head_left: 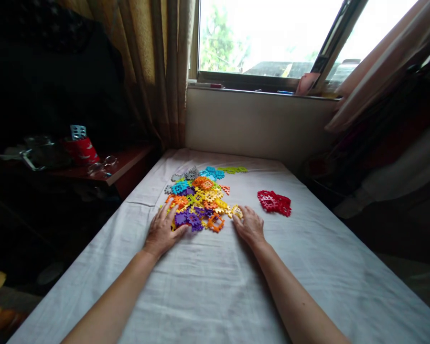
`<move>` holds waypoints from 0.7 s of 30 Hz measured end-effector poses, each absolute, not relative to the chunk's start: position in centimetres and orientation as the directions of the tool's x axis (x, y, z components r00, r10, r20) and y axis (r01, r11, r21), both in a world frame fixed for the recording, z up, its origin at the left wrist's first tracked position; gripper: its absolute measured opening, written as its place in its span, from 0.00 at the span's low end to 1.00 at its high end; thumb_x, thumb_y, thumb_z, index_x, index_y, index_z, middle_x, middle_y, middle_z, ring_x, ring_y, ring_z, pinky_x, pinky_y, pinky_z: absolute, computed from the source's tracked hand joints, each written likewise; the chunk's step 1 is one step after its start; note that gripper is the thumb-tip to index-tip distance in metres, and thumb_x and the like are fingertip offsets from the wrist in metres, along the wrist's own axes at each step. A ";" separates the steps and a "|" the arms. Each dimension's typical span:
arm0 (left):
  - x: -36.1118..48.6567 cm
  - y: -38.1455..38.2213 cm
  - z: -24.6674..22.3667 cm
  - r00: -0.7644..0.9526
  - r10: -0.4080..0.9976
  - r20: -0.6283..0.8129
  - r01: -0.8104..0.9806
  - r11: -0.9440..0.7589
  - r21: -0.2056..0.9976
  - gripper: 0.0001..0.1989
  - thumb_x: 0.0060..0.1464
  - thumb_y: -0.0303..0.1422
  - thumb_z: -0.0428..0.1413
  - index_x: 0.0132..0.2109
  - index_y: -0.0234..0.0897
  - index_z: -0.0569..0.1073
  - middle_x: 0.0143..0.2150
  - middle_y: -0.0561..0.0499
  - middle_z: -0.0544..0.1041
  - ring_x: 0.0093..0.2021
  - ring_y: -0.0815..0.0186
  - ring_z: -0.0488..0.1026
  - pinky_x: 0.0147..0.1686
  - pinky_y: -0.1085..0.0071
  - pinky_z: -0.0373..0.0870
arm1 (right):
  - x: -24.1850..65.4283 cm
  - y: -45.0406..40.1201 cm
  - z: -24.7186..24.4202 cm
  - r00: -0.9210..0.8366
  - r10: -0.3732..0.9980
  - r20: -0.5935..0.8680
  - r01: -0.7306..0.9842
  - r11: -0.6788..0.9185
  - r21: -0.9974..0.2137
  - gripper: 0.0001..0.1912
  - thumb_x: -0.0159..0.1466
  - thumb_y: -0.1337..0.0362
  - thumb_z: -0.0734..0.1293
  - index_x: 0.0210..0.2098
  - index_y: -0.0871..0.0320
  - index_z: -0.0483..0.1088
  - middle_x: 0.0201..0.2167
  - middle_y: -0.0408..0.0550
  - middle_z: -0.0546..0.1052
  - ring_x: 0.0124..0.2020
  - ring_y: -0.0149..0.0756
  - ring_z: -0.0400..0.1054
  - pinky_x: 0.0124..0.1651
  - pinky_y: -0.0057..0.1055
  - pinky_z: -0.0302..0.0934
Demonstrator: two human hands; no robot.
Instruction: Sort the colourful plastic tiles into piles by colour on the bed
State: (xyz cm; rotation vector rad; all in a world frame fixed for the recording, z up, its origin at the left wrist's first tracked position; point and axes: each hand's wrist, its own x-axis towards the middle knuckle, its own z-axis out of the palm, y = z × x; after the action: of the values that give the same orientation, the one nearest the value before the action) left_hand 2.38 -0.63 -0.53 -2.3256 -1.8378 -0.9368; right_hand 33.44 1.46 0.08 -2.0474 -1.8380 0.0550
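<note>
A heap of flat plastic interlocking pieces (200,196) in yellow, orange, purple, blue, green and grey lies on the pale cloth. At its near left edge rests my left hand (163,229), fingers spread and thumb beside the purple pieces (188,219); it grips nothing that I can see. On the right side of the heap, my right hand (250,223) has thumb and fingers closed about a pale yellow interlocking piece (237,211). Red interlocking pieces (274,202) lie grouped apart, beyond my right hand. Light green pieces (232,169) form a row at the back.
The cloth-covered surface (200,291) ends at a wall under a window (258,38). To the left, a dark red table (129,165) holds glasses (103,165), a red cup (81,150) and a glass jar (39,150). Clothes and a pink curtain (380,62) hang on the right.
</note>
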 end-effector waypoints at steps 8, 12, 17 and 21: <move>1.1 -0.7 -0.1 0.027 0.799 0.601 0.810 -0.369 0.455 0.24 0.64 0.46 0.45 0.56 0.37 0.73 0.59 0.39 0.75 0.61 0.55 0.71 0.63 0.55 0.66 | 34.4 2.6 0.3 0.071 0.930 0.361 0.966 0.026 -0.256 0.22 0.67 0.59 0.62 0.60 0.54 0.70 0.64 0.56 0.68 0.63 0.46 0.61 0.64 0.45 0.53; 0.4 -0.5 0.3 -0.079 0.804 0.589 0.774 -0.323 0.544 0.24 0.64 0.47 0.44 0.55 0.37 0.73 0.57 0.40 0.77 0.59 0.56 0.72 0.63 0.57 0.67 | 38.3 3.9 1.1 0.288 0.887 0.361 0.957 -0.258 -0.130 0.27 0.66 0.55 0.65 0.63 0.52 0.66 0.70 0.58 0.57 0.70 0.54 0.47 0.66 0.57 0.43; -0.6 -0.4 0.2 -0.182 0.816 0.549 0.750 -0.247 0.614 0.24 0.63 0.49 0.46 0.54 0.38 0.72 0.57 0.42 0.77 0.59 0.56 0.73 0.62 0.58 0.68 | 42.7 6.0 1.1 0.463 0.850 0.251 0.886 -0.447 -0.122 0.38 0.64 0.42 0.64 0.69 0.48 0.57 0.72 0.60 0.50 0.71 0.55 0.42 0.62 0.60 0.48; -0.8 -0.4 0.2 -0.205 0.823 0.530 0.728 -0.234 0.645 0.25 0.61 0.51 0.48 0.53 0.38 0.73 0.56 0.43 0.78 0.58 0.56 0.74 0.61 0.59 0.69 | 45.0 9.0 0.7 0.474 0.862 0.178 0.878 -0.449 -0.165 0.34 0.66 0.42 0.59 0.68 0.46 0.58 0.70 0.58 0.54 0.70 0.53 0.47 0.62 0.57 0.51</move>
State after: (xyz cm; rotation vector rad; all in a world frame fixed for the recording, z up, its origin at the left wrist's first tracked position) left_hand -0.77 -0.37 0.22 -2.0412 -2.0027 -1.5298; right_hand 44.99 8.95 0.70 -2.4894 -1.4974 -0.0995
